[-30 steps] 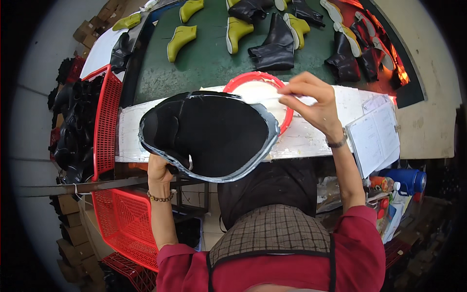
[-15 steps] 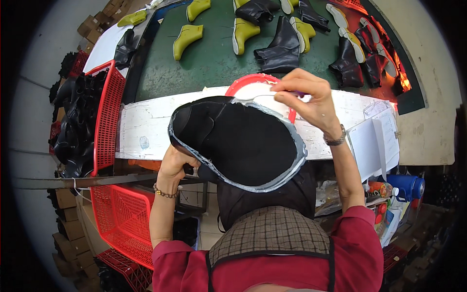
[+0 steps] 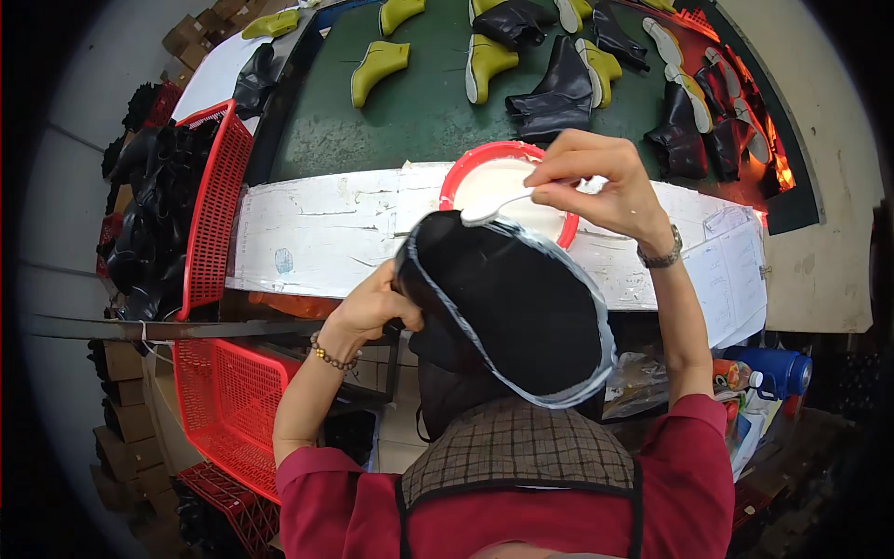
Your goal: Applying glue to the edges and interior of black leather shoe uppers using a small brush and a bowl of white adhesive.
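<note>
My left hand [image 3: 377, 306] is closed on a black boot [image 3: 512, 303], gripping it near its narrower end. The boot's flat black underside faces up, and a whitish wet-looking band runs along its edge. Between the fingertips of my right hand [image 3: 605, 182] is a thin brush [image 3: 481, 213]. Its white head is at the boot's far edge; whether it presses on the boot I cannot tell. Just beyond stands a red-rimmed bowl [image 3: 453, 183] of white liquid, partly covered by my right hand and the boot.
A white worktop [image 3: 317, 233] crosses in front of me. Behind it, yellow-green boots [image 3: 380, 70] and black boots [image 3: 556, 98] lie on a green surface [image 3: 312, 130]. Red baskets [image 3: 219, 182] stand at the left, one full of black boots. Papers [image 3: 731, 279] and a blue jug [image 3: 778, 373] are at the right.
The boot has moved right and toward me and turned, uncovering more of the bowl. My left hand has gone right with it. The brush head has shifted slightly right and nearer.
</note>
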Available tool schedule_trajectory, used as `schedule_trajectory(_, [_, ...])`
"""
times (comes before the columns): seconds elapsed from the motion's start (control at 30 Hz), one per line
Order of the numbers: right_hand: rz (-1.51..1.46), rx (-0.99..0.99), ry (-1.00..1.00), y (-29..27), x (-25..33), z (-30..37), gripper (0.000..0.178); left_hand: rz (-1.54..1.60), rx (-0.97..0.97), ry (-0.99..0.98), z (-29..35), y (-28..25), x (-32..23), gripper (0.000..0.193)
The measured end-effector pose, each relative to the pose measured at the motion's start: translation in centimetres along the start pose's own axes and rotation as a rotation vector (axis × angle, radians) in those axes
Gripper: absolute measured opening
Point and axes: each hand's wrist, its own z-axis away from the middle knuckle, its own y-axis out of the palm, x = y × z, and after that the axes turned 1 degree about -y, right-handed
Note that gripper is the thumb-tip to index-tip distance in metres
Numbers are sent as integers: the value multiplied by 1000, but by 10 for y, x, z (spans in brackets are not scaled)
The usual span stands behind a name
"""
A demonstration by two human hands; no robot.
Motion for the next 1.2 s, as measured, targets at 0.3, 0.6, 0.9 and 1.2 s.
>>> schedule_trajectory(0.3, [39,-151,21,7,-24,-19,14,50,-246,130,1,-19,-5,42])
schedule_trajectory(0.6, [126,-641,523,47,-115,146,40,-326,-662,683,-99,-79,-62,50])
schedule_trajectory(0.9, [210,-521,484,62,-134,173,41,-1186,-731,1077,-233,-110,-53,73])
schedule_trajectory(1.2, [150,-508,631,48,-145,178,57,-1074,-1089,758,-36,-145,82,32])
